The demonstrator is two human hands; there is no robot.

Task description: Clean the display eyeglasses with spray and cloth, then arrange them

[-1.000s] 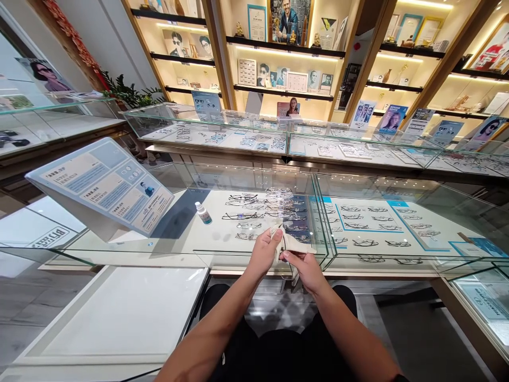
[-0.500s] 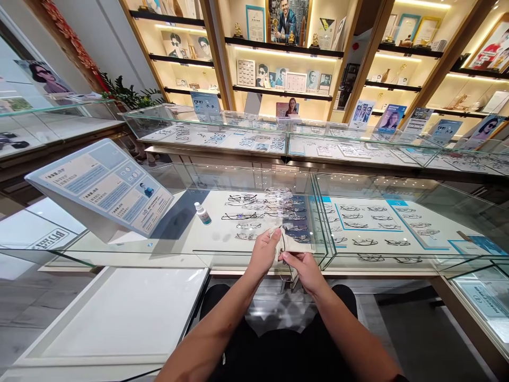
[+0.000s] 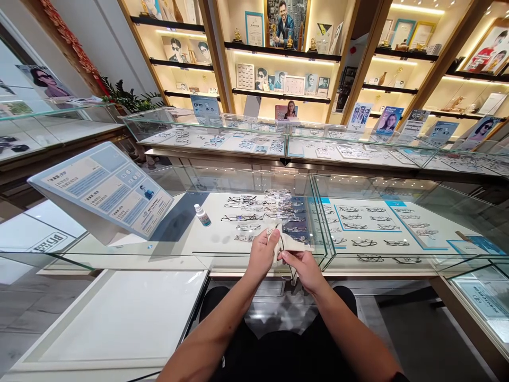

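Over the near edge of the glass counter, my left hand [image 3: 262, 254] is closed, its thumb pressing a cream cloth [image 3: 296, 245] around a thin dark-framed pair of glasses [image 3: 282, 240]. My right hand [image 3: 304, 268] pinches the glasses from the other side, just below the cloth. Most of the frame is hidden by fingers and fabric. A small white bottle [image 3: 202, 215] with a label stands on the glass, left of my hands. Beneath the glass, rows of eyeglasses [image 3: 242, 217] lie on display.
A large tilted sign [image 3: 105, 191] stands on the counter at left. Below it, a white drawer [image 3: 115, 318] is pulled out. A second display case [image 3: 377, 223] adjoins at right. Farther back run another glass counter [image 3: 222, 140] and lit shelves [image 3: 282, 53].
The cloth has shifted slightly in my fingers, standing up a little more between my hands. Both hands keep nearly the same place and grip; the view has tilted slightly.
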